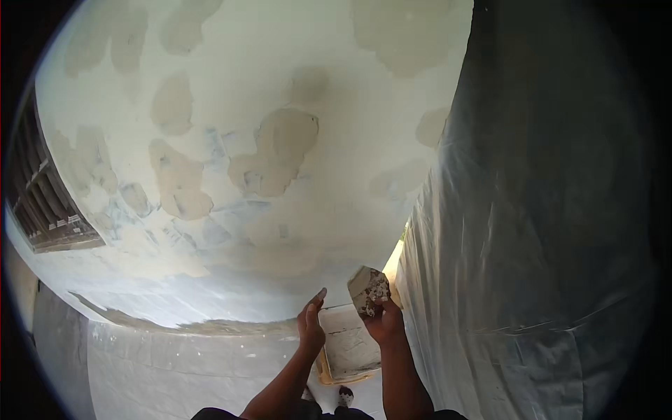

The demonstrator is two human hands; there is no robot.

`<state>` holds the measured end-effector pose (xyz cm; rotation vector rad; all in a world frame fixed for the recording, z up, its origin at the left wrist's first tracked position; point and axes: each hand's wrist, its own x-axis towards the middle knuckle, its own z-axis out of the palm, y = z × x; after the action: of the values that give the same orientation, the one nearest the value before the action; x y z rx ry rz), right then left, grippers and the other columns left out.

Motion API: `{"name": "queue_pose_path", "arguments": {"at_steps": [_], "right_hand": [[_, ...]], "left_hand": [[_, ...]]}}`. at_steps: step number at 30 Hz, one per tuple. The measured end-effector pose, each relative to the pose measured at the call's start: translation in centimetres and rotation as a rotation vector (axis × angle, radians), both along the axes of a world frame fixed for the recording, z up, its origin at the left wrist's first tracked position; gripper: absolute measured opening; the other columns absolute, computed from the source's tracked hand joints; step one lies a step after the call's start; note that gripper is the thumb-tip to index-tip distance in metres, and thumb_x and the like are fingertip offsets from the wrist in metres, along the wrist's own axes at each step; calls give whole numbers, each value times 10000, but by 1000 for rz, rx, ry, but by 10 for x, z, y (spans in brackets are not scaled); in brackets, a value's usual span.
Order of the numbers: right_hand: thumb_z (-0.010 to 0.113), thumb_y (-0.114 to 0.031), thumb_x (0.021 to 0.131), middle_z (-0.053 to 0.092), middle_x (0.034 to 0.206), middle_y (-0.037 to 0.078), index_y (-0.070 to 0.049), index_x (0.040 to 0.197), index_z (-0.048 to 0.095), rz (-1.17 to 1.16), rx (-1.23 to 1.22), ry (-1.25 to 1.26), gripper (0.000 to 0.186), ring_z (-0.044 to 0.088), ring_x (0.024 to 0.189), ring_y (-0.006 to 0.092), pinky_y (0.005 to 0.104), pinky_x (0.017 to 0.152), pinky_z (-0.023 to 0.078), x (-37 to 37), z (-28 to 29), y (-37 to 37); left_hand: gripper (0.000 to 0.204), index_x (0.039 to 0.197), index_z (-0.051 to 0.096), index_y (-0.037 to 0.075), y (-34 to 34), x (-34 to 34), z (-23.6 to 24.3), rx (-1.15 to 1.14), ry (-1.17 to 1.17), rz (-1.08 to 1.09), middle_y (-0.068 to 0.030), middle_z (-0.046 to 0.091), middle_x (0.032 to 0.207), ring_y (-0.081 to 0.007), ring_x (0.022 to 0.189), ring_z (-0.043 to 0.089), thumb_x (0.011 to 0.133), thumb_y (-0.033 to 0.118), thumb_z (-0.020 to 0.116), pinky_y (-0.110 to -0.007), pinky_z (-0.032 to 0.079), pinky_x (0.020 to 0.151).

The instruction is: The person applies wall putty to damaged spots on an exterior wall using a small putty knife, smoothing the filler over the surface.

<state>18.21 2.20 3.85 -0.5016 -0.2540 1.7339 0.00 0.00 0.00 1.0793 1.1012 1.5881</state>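
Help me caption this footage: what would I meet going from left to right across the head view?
Barred window → left hand → right hand holding a speckled flat tool → hanging plastic sheet.

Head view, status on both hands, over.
Right hand gripping speckled block. Left hand open, nothing visibly held. Tray below hands. No obstruction seen between hands.

Head-worn fisheye, angled downward, fingers (311, 318) near, wall (245, 157) beyond

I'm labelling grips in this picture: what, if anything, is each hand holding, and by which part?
The right hand holds a pale, brown-speckled slab by its lower right part. The left hand shows nothing held.
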Motion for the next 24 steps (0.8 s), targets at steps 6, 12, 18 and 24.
{"name": "queue_pose_path", "arguments": {"at_steps": [6,12,18,24], "right_hand": [[480,-57,867,634,1156,79,-44,1197,559,-92,190,81,339,641,1046,257,511,948,535,4,149,-40],[446,-1,910,617,1155,83,-47,1271,515,-205,482,-96,370,639,1065,241,536,922,576,-1,289,-26],[442,6,951,621,1208,96,-28,1334,508,-410,723,-385,391,652,1022,199,436,858,605,21,392,6],[506,-22,958,683,1057,76,-13,1239,607,-711,983,-757,298,642,825,129,311,741,556,39,456,60]], "left_hand": [[670,1281,585,-118,-1,-12,199,635,331,-67,-271,580,1362,-359,1339,508,1040,453,329,-448,359,1137],[422,1288,600,-57,47,-43,388,1179,901,73,-224,596,1346,-399,1331,509,994,214,463,-461,402,1116],[415,1261,612,-24,81,-45,507,1469,1431,394,-185,574,1370,-355,1334,501,884,143,563,-448,401,1133],[529,1313,577,-13,114,-56,529,1480,1570,527,-179,520,1402,-377,1328,476,806,135,569,-447,399,1133]]}}
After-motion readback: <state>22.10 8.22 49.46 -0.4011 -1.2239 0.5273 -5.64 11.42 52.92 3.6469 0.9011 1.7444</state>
